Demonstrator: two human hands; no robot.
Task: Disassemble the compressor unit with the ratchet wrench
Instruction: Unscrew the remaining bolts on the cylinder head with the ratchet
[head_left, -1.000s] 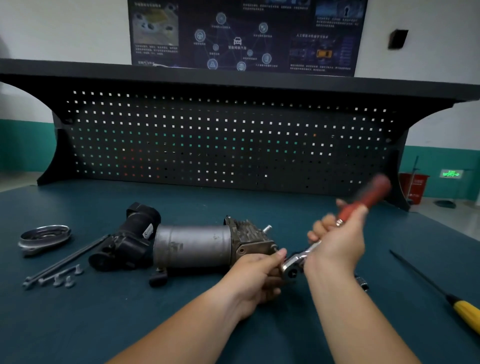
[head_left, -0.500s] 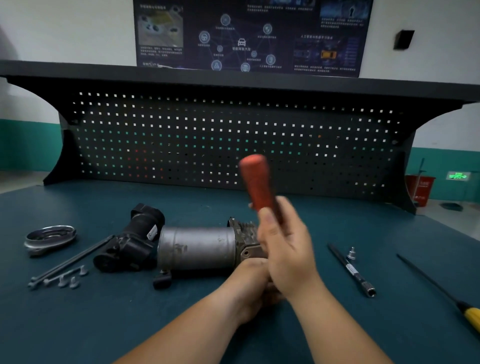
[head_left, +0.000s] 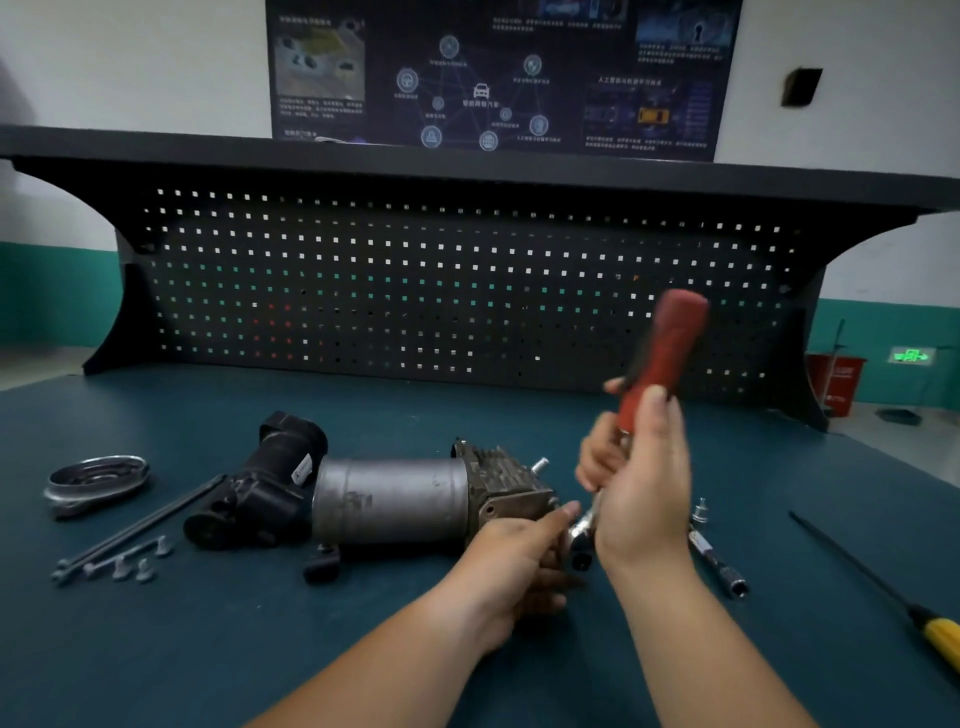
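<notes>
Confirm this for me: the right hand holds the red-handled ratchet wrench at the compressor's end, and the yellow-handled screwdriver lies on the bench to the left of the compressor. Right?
Not quite. The yellow-handled screwdriver lies near the bench's right edge, to the right of the compressor, not the left; the head view shows it. The right hand does hold the red-handled ratchet wrench at the compressor's end.

The compressor unit (head_left: 389, 499) is laid lengthwise on the bench (head_left: 208, 649), with the pegboard (head_left: 441, 291) set behind it. To its left are laid long rods (head_left: 140, 525), small bolts (head_left: 130, 564) in front of them, and a ring (head_left: 96, 478) farthest out. At its right end the ratchet wrench (head_left: 654, 374) is held by the left hand (head_left: 514, 556) and right hand (head_left: 639, 493). Further right are laid an extension bar (head_left: 719, 564) and, beyond it, a screwdriver (head_left: 883, 587).
</notes>
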